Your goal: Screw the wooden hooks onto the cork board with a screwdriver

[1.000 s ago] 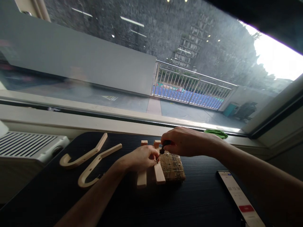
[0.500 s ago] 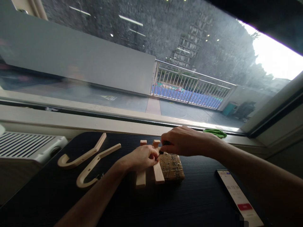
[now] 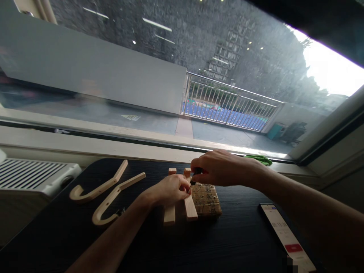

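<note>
My right hand [image 3: 212,168] is closed round the dark handle of a screwdriver [image 3: 196,176], whose thin shaft slants down to the left. Its tip meets the pinched fingers of my left hand [image 3: 172,187] over a pale wooden piece [image 3: 191,208]. What those fingertips pinch is too small to make out. Part of this piece is hidden by my hands, and it lies against a brown, tape-wrapped block [image 3: 209,201]. A second wooden piece [image 3: 170,215] runs beneath my left hand.
Two hook-shaped wooden parts [image 3: 93,195] lie left on the black table [image 3: 227,242]. Small dark hardware [image 3: 121,211] sits by my left forearm. A phone [image 3: 284,235] lies at the right. Behind are a window sill [image 3: 156,151], a green cloth [image 3: 258,159] and a radiator [image 3: 36,176].
My right hand has shifted slightly up and left, turning a little with the screwdriver. The left hand and the wooden pieces stay where they were.
</note>
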Demonstrator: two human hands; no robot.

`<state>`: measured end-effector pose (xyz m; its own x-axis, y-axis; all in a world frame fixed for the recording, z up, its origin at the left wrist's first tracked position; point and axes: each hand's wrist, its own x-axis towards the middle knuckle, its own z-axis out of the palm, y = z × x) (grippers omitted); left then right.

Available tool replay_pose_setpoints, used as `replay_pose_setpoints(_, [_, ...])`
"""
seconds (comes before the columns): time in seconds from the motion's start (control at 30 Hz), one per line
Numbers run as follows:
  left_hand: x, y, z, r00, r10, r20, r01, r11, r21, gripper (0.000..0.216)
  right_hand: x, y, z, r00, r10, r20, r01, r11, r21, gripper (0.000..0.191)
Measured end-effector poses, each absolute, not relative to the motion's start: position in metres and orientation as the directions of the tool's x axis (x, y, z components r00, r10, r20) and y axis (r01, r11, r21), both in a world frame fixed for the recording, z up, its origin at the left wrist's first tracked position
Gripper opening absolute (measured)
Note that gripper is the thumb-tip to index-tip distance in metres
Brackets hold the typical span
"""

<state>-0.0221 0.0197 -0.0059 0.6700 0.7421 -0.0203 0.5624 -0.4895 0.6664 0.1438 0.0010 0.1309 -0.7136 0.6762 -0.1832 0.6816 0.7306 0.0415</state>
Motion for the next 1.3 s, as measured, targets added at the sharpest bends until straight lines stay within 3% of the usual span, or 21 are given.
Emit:
replay_pose_setpoints(0.27, [-0.0218,0.0211,-0.0079,0.679,0.734,-0.006,0.546,-0.5,0.672,0.022,0.1458,0.0011,0.132,-0.744,0.651,-0.151,0.656,0.755,0.017,0.017])
replay_pose_setpoints(0.43, [-0.021,0.0199,-0.0063,0.662,0.749,-0.017,0.562,-0.482,0.672,0.022,0.1447,0.0008,0.1298,-0.718,0.68,-0.15,0.681,0.73,0.051,0.029])
replay_pose_setpoints(0.67, [-0.0214,0.0216,-0.0088,0.675,0.737,-0.016,0.539,-0.479,0.693,0.023,0.1491,-0.0004,0.1335,-0.76,0.636,-0.131,0.645,0.764,-0.033,0.024])
replay_pose_setpoints(1.0, [-0.0224,0.0226,-0.0106,0.696,0.717,0.03,0.506,-0.52,0.688,0.021,0.1497,-0.0002,0.1315,-0.728,0.677,-0.106,0.679,0.734,0.024,0.026])
replay_pose_setpoints(1.3, [-0.0213,0.0233,-0.0119,0.691,0.722,0.01,0.52,-0.508,0.687,0.023,0.1528,-0.0004,0.1335,-0.778,0.612,-0.139,0.625,0.777,-0.077,0.02])
